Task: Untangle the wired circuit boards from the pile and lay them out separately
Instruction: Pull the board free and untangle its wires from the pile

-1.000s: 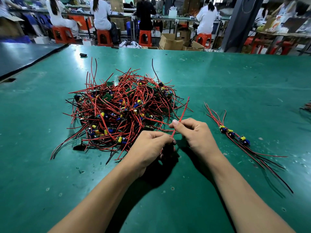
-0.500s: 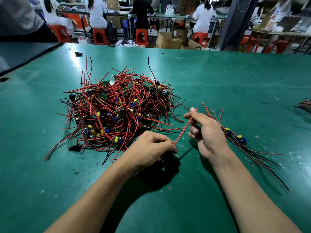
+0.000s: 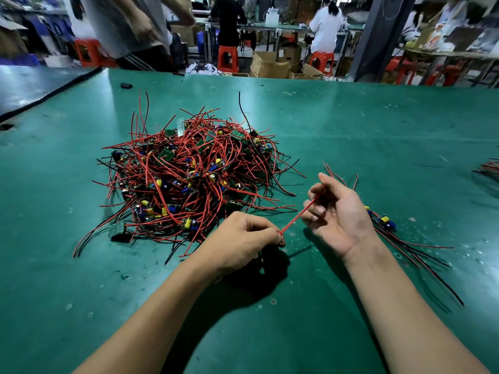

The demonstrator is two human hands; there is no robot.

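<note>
A tangled pile of small circuit boards with red and black wires lies on the green table. My left hand is curled just in front of the pile and grips one board, mostly hidden under the fingers. A red wire runs taut from that hand up to my right hand, which is turned palm up and pinches the wire between thumb and fingers. Behind the right hand, a few separated boards with wires lie side by side.
Another bundle of wires shows at the right edge. A small black part lies at the far left of the table. A person stands at the far left edge; others sit on red stools behind.
My right hand has slid along the red wire away from the left hand, to the right, and turned palm up. The left hand stayed put. A person has walked in at the far left.
</note>
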